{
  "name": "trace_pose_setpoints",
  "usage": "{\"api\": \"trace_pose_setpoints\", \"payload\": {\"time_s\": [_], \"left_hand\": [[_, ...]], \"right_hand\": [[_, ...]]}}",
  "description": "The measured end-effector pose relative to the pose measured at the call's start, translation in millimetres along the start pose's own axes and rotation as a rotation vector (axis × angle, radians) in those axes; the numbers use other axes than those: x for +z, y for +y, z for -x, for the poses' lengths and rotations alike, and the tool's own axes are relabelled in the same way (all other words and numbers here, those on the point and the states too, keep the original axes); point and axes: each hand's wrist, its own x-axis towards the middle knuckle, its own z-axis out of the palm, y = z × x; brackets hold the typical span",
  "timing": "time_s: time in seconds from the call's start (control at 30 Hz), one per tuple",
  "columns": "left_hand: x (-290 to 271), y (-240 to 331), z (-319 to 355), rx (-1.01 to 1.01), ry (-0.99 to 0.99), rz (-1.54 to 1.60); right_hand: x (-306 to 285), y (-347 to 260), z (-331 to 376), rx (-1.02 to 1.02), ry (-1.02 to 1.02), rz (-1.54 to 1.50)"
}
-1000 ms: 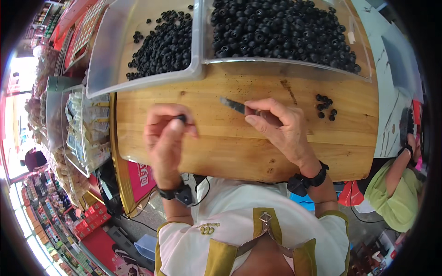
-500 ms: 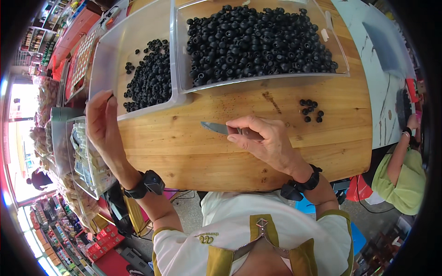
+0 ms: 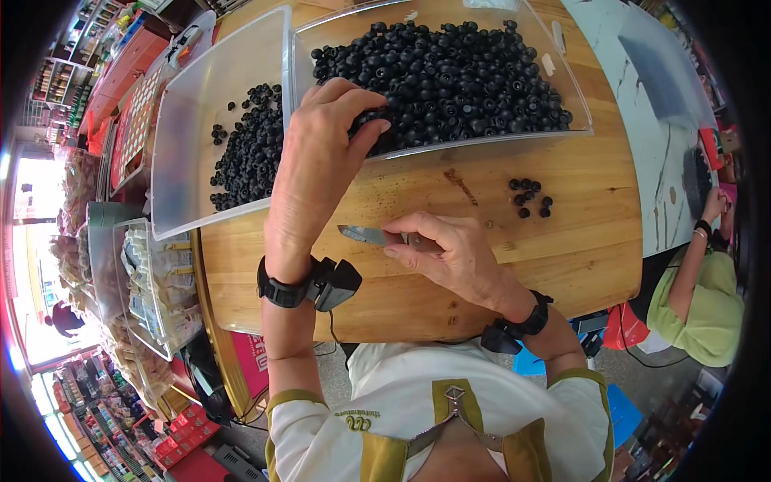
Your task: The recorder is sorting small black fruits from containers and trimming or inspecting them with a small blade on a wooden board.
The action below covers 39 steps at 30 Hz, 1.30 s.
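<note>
My left hand (image 3: 325, 153) reaches over the near wall of a clear plastic tub (image 3: 474, 143) heaped with small black round fruits (image 3: 450, 76), fingers curled down among those at its near left corner. Whether a fruit is pinched there is hidden. My right hand (image 3: 454, 253) rests on the round wooden board (image 3: 562, 257) and grips a small knife (image 3: 363, 234), its blade pointing left. A second clear tub (image 3: 189, 161) to the left holds a smaller pile of the same black fruits (image 3: 245, 157).
A few loose black fruits (image 3: 528, 197) lie on the board right of the knife. Packaged goods fill trays (image 3: 152, 281) at the left. A person in a green top (image 3: 707, 297) sits at the right edge. Shop shelves line the far left.
My left hand has swung from the board's left edge up and right into the big tub of fruits. The right hand with the knife has stayed nearly in place.
</note>
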Motion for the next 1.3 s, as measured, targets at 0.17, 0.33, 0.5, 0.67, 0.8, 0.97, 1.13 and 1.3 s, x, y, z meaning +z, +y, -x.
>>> {"api": "trace_pose_setpoints", "payload": {"time_s": [0.17, 0.33, 0.5, 0.67, 0.8, 0.97, 1.13, 1.3], "left_hand": [[3.4, -3.1, -3.3, -0.115, -0.071, 0.050], [-0.6, -1.5, -1.2, -0.082, 0.009, 0.151], [-14.9, 17.4, 47.8, -0.123, 0.254, 0.801], [-7.9, 10.6, 127.5, -0.257, 0.295, 1.404], [14.0, 22.4, 160.2, -0.566, 0.376, 1.518], [30.7, 13.5, 178.0, -0.608, 0.391, 1.648], [37.6, 16.4, 180.6, -0.667, 0.438, 1.500], [37.8, 12.6, 182.9, -0.641, 0.409, 1.391]], "right_hand": [[1.5, -1.8, 1.9, -0.003, -0.020, 0.035], [4.0, 1.7, 1.8, -0.006, 0.006, -0.022], [-0.5, -2.9, 1.6, -0.002, 0.047, -0.004], [-2.0, -4.7, 1.8, 0.033, 0.085, -0.008], [-1.0, -8.9, 1.3, 0.011, 0.035, -0.046], [6.3, -9.3, 2.2, 0.037, -0.030, -0.077], [11.9, -9.1, 5.0, 0.049, -0.101, -0.031], [18.3, -5.4, 6.0, -0.064, -0.106, -0.044]]}}
